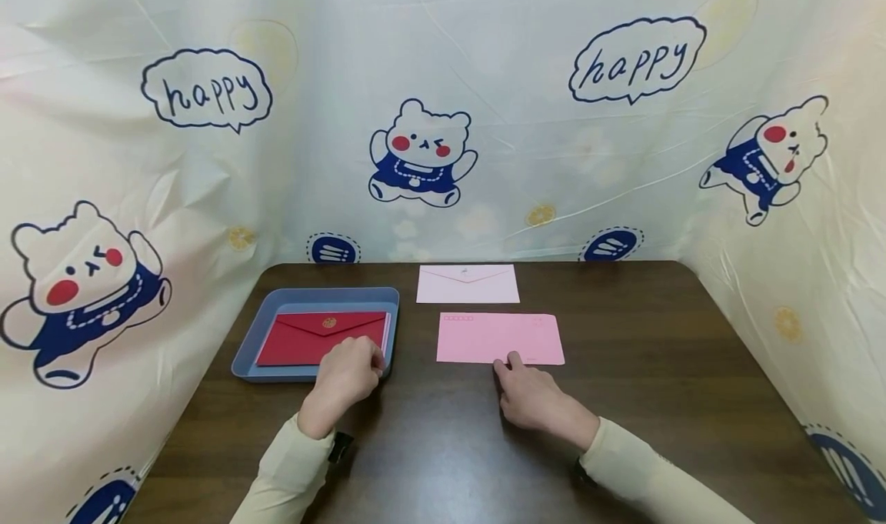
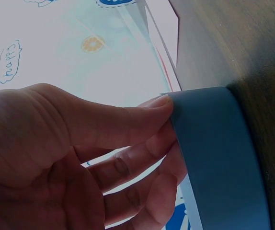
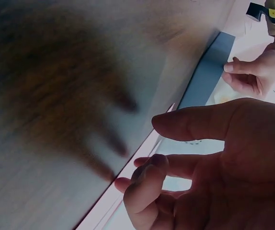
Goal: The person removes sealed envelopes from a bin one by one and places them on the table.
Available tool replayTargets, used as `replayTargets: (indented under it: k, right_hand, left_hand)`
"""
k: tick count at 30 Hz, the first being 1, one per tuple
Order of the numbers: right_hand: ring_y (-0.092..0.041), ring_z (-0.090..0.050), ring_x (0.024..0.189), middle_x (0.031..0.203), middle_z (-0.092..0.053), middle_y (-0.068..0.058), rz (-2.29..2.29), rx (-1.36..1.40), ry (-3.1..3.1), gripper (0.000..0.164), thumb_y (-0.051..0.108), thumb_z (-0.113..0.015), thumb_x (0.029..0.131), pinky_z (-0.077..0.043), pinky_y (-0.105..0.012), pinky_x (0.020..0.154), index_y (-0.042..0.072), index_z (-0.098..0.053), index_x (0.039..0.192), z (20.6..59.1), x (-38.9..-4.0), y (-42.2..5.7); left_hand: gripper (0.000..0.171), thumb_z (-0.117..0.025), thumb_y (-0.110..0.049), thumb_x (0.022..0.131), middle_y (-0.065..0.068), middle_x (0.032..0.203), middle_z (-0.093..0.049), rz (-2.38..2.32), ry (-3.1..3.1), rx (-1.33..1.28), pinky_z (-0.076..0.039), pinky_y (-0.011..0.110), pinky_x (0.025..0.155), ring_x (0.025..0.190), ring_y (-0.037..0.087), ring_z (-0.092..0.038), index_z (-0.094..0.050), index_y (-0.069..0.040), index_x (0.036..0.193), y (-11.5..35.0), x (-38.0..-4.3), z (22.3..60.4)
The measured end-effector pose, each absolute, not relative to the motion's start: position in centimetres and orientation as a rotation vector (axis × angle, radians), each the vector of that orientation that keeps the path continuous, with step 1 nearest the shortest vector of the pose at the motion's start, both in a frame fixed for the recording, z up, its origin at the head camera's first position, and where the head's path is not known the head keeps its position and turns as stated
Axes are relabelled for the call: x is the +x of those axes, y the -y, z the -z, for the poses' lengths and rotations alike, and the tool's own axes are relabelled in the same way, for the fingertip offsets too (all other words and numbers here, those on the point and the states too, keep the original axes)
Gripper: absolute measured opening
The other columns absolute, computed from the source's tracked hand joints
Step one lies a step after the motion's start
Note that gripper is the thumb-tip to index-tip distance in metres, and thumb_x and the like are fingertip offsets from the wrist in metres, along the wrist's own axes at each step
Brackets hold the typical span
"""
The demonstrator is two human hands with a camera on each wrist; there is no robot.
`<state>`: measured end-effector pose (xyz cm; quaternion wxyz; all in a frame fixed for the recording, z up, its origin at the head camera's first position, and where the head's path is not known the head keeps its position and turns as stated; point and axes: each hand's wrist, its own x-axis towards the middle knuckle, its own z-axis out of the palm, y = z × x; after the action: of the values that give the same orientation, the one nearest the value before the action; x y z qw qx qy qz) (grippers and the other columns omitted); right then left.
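My left hand [image 1: 351, 372] is at the near right corner of a blue tray [image 1: 244, 358]. In the left wrist view the thumb [image 2: 147, 114] meets the tray's rim, while the other fingers run behind its wall; whether they pinch anything is hidden. A red envelope [image 1: 298, 341] with a gold seal lies in the tray, over a paler edge. On the table, my right hand [image 1: 536, 397] touches the near edge of a pink envelope [image 1: 494, 338] with extended fingers. From the right wrist, the thumb [image 3: 195, 122] stands apart from the fingers.
Behind the pink envelope lies a pale pink envelope [image 1: 467, 285], flap side up. The dark wooden table [image 1: 644, 355] is bordered by a printed curtain [image 1: 526, 155] with bears at the back and sides.
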<state>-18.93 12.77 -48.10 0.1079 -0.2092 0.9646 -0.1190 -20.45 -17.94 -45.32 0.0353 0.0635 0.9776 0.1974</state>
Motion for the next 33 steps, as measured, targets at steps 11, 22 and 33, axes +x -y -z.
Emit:
replayTargets:
  k: [11, 22, 33]
  right_hand:
    - [-0.020, -0.048, 0.057, 0.118, -0.050, -0.019, 0.307, -0.589, -2.812, 0.044, 0.007, -0.068, 0.096, -0.042, -0.036, 0.048, -0.009, -0.058, 0.136, 48.34, -19.01, -12.98]
    - [-0.022, -0.048, 0.060, 0.114, -0.050, -0.018, 0.310, -0.565, -2.815, 0.037, 0.005, -0.064, 0.095, -0.044, -0.038, 0.051, -0.005, -0.061, 0.131, 48.00, -19.59, -13.25]
    - [-0.023, -0.049, 0.059, 0.124, -0.051, -0.021, 0.295, -0.557, -2.786, 0.047, 0.006, -0.066, 0.095, -0.044, -0.038, 0.051, -0.005, -0.057, 0.140, 48.24, -19.76, -12.84]
  left_hand:
    - [0.014, -0.088, -0.005, 0.076, 0.004, 0.077, -0.070, -0.631, -3.000, 0.193, -0.055, 0.038, 0.056, 0.066, 0.022, -0.059, -0.082, -0.009, 0.088, 17.92, -20.33, 45.24]
    - [0.013, -0.088, -0.006, 0.076, 0.003, 0.078, -0.069, -0.621, -2.995, 0.195, -0.055, 0.039, 0.058, 0.067, 0.021, -0.059, -0.082, -0.010, 0.087, 17.80, -20.63, 45.51]
    - [0.017, -0.090, -0.008, 0.076, 0.005, 0.082, -0.071, -0.607, -2.988, 0.178, -0.058, 0.040, 0.061, 0.069, 0.022, -0.061, -0.083, -0.009, 0.091, 18.02, -20.69, 45.43]
